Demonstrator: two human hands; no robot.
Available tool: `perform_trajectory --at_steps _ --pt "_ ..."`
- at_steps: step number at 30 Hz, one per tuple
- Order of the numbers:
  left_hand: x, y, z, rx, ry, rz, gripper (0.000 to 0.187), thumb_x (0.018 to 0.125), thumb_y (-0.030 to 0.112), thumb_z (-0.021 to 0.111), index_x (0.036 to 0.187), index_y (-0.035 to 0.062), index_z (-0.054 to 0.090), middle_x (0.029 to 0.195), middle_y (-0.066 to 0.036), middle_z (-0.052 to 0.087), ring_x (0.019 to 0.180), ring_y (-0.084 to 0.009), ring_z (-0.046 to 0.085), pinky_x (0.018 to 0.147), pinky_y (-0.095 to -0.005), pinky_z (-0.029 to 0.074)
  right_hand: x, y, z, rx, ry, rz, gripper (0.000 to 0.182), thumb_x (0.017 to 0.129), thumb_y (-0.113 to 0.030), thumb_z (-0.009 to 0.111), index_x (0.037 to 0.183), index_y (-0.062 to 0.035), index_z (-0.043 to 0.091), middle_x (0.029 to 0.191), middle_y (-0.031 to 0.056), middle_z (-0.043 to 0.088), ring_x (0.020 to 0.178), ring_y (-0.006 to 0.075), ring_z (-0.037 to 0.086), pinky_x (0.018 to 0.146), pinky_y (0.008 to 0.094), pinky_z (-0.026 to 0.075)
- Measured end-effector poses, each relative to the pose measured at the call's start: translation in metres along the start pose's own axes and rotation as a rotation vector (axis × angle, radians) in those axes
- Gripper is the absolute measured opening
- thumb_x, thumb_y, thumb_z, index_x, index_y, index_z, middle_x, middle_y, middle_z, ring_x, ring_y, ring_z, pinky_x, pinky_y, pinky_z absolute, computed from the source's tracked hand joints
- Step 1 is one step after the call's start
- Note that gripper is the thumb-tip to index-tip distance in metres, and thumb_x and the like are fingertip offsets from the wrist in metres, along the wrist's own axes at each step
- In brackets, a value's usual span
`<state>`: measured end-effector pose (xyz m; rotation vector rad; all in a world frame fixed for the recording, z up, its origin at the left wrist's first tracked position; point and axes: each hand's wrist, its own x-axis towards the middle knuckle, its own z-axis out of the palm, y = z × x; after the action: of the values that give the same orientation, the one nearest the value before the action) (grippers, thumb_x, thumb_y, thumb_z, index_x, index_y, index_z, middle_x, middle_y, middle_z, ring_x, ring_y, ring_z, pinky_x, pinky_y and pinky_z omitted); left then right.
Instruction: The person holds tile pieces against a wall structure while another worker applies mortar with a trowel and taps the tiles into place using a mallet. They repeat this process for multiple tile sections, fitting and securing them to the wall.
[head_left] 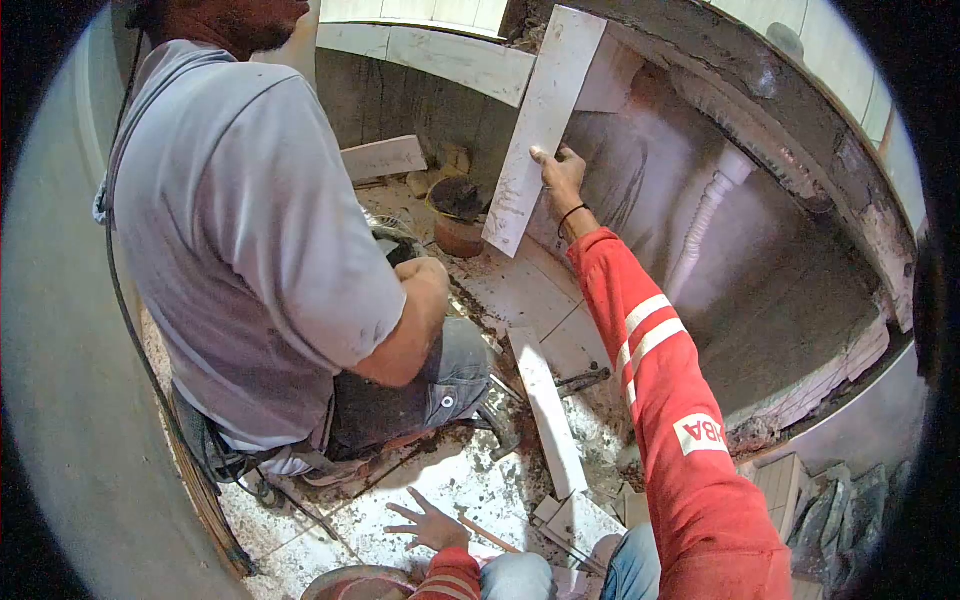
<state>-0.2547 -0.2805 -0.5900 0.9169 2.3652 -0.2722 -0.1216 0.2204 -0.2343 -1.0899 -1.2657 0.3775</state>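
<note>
My right hand (563, 180), at the end of a red sleeve, grips a long white tile strip (545, 115). The strip stands tilted, its upper end by the edge of the counter and its lower end above the floor. My left hand (430, 525) is low in the view, fingers spread and holding nothing, over the dusty floor. Close to it lies a thin orange stick (490, 536). A second white tile strip (548, 410) rests on the floor between my arms, with a hammer (498, 432) to its left and a dark tool (583, 382) to its right.
A co-worker in a grey shirt (240, 200) kneels at the left. Beyond stands a bucket of dark mortar (457, 225). A white corrugated pipe (708, 215) runs down the right wall under the counter edge (800, 120). Tile pieces (585, 525) lie near my knees.
</note>
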Motion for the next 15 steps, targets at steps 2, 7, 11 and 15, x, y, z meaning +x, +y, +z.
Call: perform_trajectory --at_steps 2,7,11,15 --pt "-0.003 -0.002 -0.006 -0.028 -0.001 0.009 0.129 0.070 0.053 0.090 0.166 0.0274 0.006 0.168 -0.029 -0.006 0.147 -0.0645 0.010 0.095 -0.0721 0.049 0.002 0.003 0.000 -0.015 0.017 -0.013 0.032 0.077 -0.015 0.084 0.100 0.0055 0.075 0.093 0.0140 0.077 0.080 0.0215 0.070 0.075 0.0362 0.053" --pt "-0.007 -0.002 -0.008 -0.027 0.014 0.011 0.115 0.082 0.053 0.079 0.167 0.0265 0.005 0.168 -0.029 -0.003 0.148 -0.0629 0.012 0.097 -0.0714 0.048 0.007 0.008 -0.004 -0.042 0.003 0.006 0.033 0.077 -0.015 0.084 0.101 0.0055 0.075 0.092 0.0145 0.077 0.080 0.0209 0.070 0.076 0.0358 0.053" --pt "-0.009 0.001 -0.011 -0.028 0.010 0.027 0.110 0.085 0.055 0.074 0.166 0.0261 0.007 0.169 -0.028 -0.002 0.147 -0.0633 0.011 0.098 -0.0733 0.044 0.001 0.006 -0.003 0.107 -0.014 0.006 0.032 0.076 -0.015 0.085 0.099 0.0051 0.075 0.090 0.0130 0.076 0.078 0.0206 0.069 0.074 0.0357 0.053" --pt "-0.012 0.002 -0.010 -0.026 0.008 0.048 0.104 0.088 0.056 0.069 0.166 0.0256 0.008 0.169 -0.027 -0.001 0.147 -0.0638 0.010 0.100 -0.0752 0.040 -0.001 0.004 -0.015 -0.054 -0.052 -0.071 0.035 0.077 -0.016 0.084 0.103 0.0051 0.074 0.093 0.0108 0.076 0.080 0.0202 0.069 0.073 0.0343 0.052"
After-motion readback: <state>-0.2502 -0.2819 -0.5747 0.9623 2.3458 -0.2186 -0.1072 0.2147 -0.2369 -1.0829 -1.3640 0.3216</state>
